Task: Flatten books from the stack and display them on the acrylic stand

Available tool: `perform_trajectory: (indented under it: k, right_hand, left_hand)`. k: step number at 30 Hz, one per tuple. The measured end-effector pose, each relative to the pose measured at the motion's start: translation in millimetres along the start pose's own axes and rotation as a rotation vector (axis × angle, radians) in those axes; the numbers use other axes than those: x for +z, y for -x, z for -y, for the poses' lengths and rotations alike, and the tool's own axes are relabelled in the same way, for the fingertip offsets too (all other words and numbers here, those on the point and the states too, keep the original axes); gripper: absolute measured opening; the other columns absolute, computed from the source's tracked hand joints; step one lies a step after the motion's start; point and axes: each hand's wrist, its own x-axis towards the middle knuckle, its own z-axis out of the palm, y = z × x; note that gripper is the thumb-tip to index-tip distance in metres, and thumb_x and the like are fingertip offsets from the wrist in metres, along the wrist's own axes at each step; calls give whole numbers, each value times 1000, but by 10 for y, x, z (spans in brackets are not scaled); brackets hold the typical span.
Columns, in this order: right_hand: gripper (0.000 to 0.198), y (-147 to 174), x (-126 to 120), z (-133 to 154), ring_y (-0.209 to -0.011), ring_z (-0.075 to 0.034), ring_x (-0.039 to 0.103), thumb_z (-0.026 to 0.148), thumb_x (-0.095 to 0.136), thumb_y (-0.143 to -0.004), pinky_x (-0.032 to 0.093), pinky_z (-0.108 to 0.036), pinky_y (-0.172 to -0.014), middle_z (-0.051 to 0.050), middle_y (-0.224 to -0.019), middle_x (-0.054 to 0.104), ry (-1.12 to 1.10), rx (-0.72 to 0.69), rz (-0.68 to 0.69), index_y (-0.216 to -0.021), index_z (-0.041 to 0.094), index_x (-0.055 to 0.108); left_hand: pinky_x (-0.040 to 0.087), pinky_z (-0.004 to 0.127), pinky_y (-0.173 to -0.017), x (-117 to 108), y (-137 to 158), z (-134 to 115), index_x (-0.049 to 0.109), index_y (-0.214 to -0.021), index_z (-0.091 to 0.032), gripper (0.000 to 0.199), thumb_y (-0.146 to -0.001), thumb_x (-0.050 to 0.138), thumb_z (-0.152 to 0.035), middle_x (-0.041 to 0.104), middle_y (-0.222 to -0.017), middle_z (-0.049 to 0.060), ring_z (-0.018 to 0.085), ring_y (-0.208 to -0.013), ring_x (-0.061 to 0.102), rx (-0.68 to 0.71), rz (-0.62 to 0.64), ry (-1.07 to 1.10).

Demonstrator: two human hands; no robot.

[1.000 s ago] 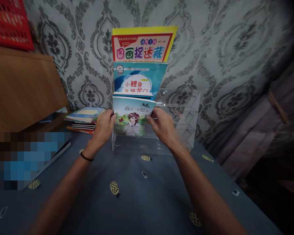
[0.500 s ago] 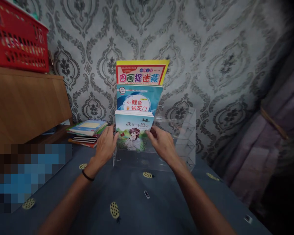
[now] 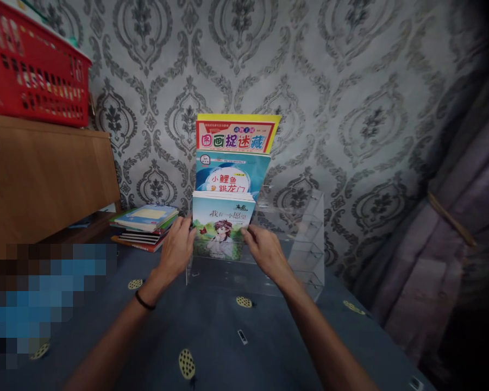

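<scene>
A picture book with a girl on its cover [image 3: 220, 231] stands in a clear acrylic tiered rack [image 3: 309, 228], toward its left side. My left hand [image 3: 178, 244] grips the book's left edge, and my right hand [image 3: 264, 247] has its thumb and fingers closed on the right edge. Behind it, one tier up, rises a blue book [image 3: 232, 171]. Higher still at the back is a yellow-and-red book [image 3: 234, 136]. Both rear books are partly covered by those in front.
Left of the rack lies a stack of books [image 3: 144, 222] on the blue patterned cloth [image 3: 212, 336]. A wooden cabinet [image 3: 44, 174] bears a red basket [image 3: 32, 70]. A tied curtain [image 3: 424, 260] hangs at the right, and a blurred-out patch covers the lower left.
The view has tilted slightly, so the rack and books appear a little lower. Both hands keep hold of the front picture book, which sits much the same in the rack.
</scene>
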Motion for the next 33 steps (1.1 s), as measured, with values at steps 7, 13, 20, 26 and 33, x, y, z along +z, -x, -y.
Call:
perform_trajectory:
  k: [7, 13, 20, 26, 33]
  right_hand:
    - [29, -4, 14, 29, -75, -26, 70, 26, 43, -101, 33, -30, -61, -12, -83, 76, 84, 27, -1, -92, 19, 70]
    - [26, 9, 1, 88, -77, -25, 71, 23, 45, -102, 34, -29, -62, -12, -86, 77, 116, 53, 15, -96, 17, 70]
    - [26, 23, 26, 142, -80, -26, 72, 21, 44, -102, 34, -31, -62, -14, -89, 78, 145, 82, 3, -101, 16, 69]
    - [27, 10, -2, 1, -81, -27, 73, 26, 43, -101, 37, -30, -64, -12, -88, 78, 46, -5, 25, -95, 19, 68]
    - [24, 0, 37, -28, -77, -28, 72, 26, 43, -99, 37, -30, -63, -12, -89, 77, 47, -1, -5, -110, 16, 61]
  left_hand:
    - [49, 39, -88, -41, -4, -39, 58, -108, -19, 20, -102, 38, -21, 61, -106, 10, 27, -102, 58, 9, 6, -45]
    - [50, 40, -86, -21, 6, -47, 57, -106, -18, 21, -102, 37, -21, 60, -103, 10, 28, -100, 58, 6, -3, -59]
    - [50, 41, -87, -1, 19, -53, 57, -110, -17, 21, -101, 38, -21, 60, -105, 12, 29, -101, 58, 22, -22, -67]
    - [49, 45, -98, -14, -9, -73, 52, -132, -17, 34, -100, 41, -24, 60, -117, 13, 28, -115, 56, -19, -8, 78]
    - [42, 45, -108, -60, -95, -106, 34, -155, -19, 58, -98, 42, -26, 56, -133, 16, 29, -125, 53, -11, -79, 288]
